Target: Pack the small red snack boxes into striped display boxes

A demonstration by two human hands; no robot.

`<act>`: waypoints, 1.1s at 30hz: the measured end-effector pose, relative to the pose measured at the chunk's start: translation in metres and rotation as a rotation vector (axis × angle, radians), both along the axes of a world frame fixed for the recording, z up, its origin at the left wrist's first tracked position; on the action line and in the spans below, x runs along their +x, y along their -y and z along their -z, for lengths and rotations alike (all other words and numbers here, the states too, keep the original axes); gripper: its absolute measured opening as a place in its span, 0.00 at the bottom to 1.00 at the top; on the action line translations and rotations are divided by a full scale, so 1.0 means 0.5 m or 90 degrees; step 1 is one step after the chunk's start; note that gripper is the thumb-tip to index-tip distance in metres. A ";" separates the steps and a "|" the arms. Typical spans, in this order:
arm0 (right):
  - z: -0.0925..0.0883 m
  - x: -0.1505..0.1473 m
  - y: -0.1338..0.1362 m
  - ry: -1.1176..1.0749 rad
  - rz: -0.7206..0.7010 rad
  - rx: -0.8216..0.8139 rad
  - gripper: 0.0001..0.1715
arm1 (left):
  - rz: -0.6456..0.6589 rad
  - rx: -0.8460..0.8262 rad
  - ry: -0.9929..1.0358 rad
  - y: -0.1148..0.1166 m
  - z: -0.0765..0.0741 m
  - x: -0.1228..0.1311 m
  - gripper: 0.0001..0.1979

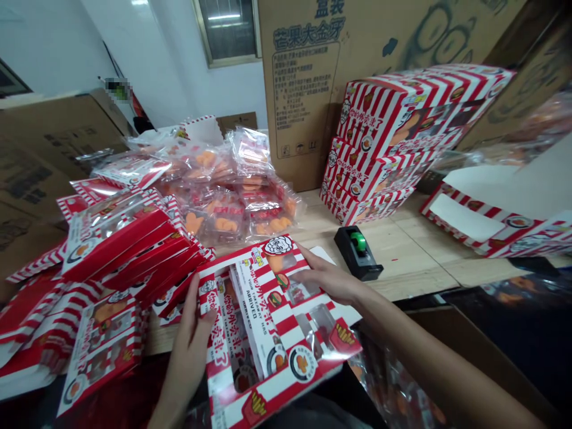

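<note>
My hands hold a red-and-white striped cardboard box (272, 322) with clear windows, tilted up in front of me. My left hand (187, 351) grips its near left edge. My right hand (330, 280) rests across its upper right corner, fingers on the printed panel. An inner flap with English print (252, 322) shows through the open middle of the box. Just left of it lies a heap of flat striped boxes (116, 238). Clear plastic bags of orange shaped pieces (218, 208) sit beyond my hands.
A green-handled black tape dispenser (357, 253) stands on the wooden table (415, 253). Several assembled striped boxes (379, 143) are stacked against a large cardboard carton (322, 77). An opened striped box (482, 220) lies at the right. More cartons (40, 161) line the left side.
</note>
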State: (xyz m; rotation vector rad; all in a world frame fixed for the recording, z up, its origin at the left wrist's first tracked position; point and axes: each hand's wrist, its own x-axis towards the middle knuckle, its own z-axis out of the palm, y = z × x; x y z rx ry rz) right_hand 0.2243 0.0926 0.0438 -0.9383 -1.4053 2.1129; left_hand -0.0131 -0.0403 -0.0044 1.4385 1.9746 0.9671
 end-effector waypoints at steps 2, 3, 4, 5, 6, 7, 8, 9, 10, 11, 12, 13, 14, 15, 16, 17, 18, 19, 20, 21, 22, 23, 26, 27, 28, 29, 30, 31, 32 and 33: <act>0.002 -0.009 -0.011 -0.007 0.006 0.027 0.48 | 0.006 0.032 -0.067 -0.021 -0.038 0.003 0.27; 0.003 -0.012 -0.014 -0.013 0.006 0.032 0.47 | 0.037 0.036 -0.114 -0.038 -0.053 0.004 0.26; 0.005 -0.015 -0.015 -0.019 0.007 0.032 0.46 | 0.072 0.035 -0.154 -0.057 -0.066 0.006 0.25; 0.006 -0.017 -0.015 -0.022 0.010 0.027 0.45 | 0.097 0.029 -0.185 -0.077 -0.076 0.007 0.25; 0.007 -0.017 -0.014 -0.021 0.015 0.022 0.44 | 0.107 0.016 -0.206 -0.096 -0.083 0.010 0.25; 0.008 -0.016 -0.014 -0.016 0.022 0.018 0.42 | 0.109 -0.002 -0.217 -0.110 -0.087 0.012 0.25; 0.009 -0.014 -0.016 -0.011 0.024 0.017 0.42 | 0.100 -0.018 -0.223 -0.121 -0.088 0.015 0.25; 0.010 -0.010 -0.019 -0.009 0.016 0.018 0.41 | 0.085 -0.027 -0.230 -0.128 -0.089 0.018 0.25; 0.010 -0.005 -0.023 -0.012 -0.002 0.020 0.41 | 0.072 -0.031 -0.238 -0.132 -0.088 0.020 0.24; 0.011 -0.001 -0.029 -0.020 -0.026 0.021 0.41 | 0.066 -0.033 -0.242 -0.133 -0.087 0.021 0.24; 0.011 0.004 -0.036 -0.029 -0.051 0.023 0.40 | 0.070 -0.032 -0.245 -0.132 -0.086 0.022 0.23; 0.010 0.006 -0.041 -0.034 -0.070 0.029 0.40 | 0.078 -0.030 -0.247 -0.131 -0.085 0.022 0.23; 0.009 0.007 -0.044 -0.030 -0.079 0.040 0.39 | 0.091 -0.030 -0.249 -0.130 -0.085 0.021 0.23; 0.007 0.004 -0.044 -0.020 -0.078 0.055 0.39 | 0.108 -0.032 -0.249 -0.128 -0.085 0.020 0.23; 0.005 -0.002 -0.040 -0.007 -0.071 0.069 0.39 | 0.119 -0.032 -0.246 -0.127 -0.085 0.020 0.24; 0.002 -0.012 -0.031 0.007 -0.061 0.073 0.40 | 0.120 -0.025 -0.240 -0.126 -0.085 0.020 0.24; 0.000 -0.024 -0.019 0.016 -0.045 0.067 0.41 | 0.110 -0.010 -0.230 -0.125 -0.084 0.021 0.23; -0.002 -0.038 -0.003 0.024 -0.023 0.056 0.41 | 0.087 0.015 -0.214 -0.124 -0.082 0.023 0.23; -0.003 -0.052 0.013 0.032 0.001 0.050 0.41 | 0.056 0.049 -0.185 -0.122 -0.079 0.026 0.22; -0.003 -0.065 0.030 0.038 0.027 0.057 0.41 | 0.016 0.089 -0.137 -0.120 -0.075 0.029 0.22; -0.003 -0.075 0.043 0.044 0.050 0.082 0.41 | -0.032 0.129 -0.066 -0.117 -0.071 0.033 0.22; -0.002 -0.083 0.054 0.047 0.062 0.118 0.41 | -0.086 0.171 0.020 -0.114 -0.067 0.036 0.21; 0.008 -0.083 0.061 0.017 0.025 0.175 0.40 | -0.242 0.273 0.272 -0.097 -0.054 0.045 0.20; 0.013 -0.078 0.059 -0.005 0.011 0.147 0.41 | -0.278 0.289 0.326 -0.088 -0.050 0.049 0.21; 0.018 -0.070 0.057 -0.025 0.001 0.098 0.41 | -0.304 0.284 0.363 -0.077 -0.046 0.053 0.22; 0.025 -0.062 0.056 -0.045 -0.004 0.040 0.41 | -0.323 0.256 0.395 -0.063 -0.041 0.059 0.23; 0.032 -0.055 0.059 -0.063 -0.009 -0.015 0.41 | -0.333 0.204 0.435 -0.048 -0.037 0.066 0.24; 0.038 -0.049 0.065 -0.075 -0.016 -0.057 0.41 | -0.339 0.132 0.484 -0.032 -0.034 0.074 0.25; 0.043 -0.045 0.075 -0.080 -0.028 -0.078 0.40 | -0.343 0.048 0.546 -0.015 -0.032 0.083 0.25; 0.047 -0.043 0.087 -0.075 -0.042 -0.073 0.40 | -0.344 -0.035 0.614 -0.001 -0.032 0.091 0.26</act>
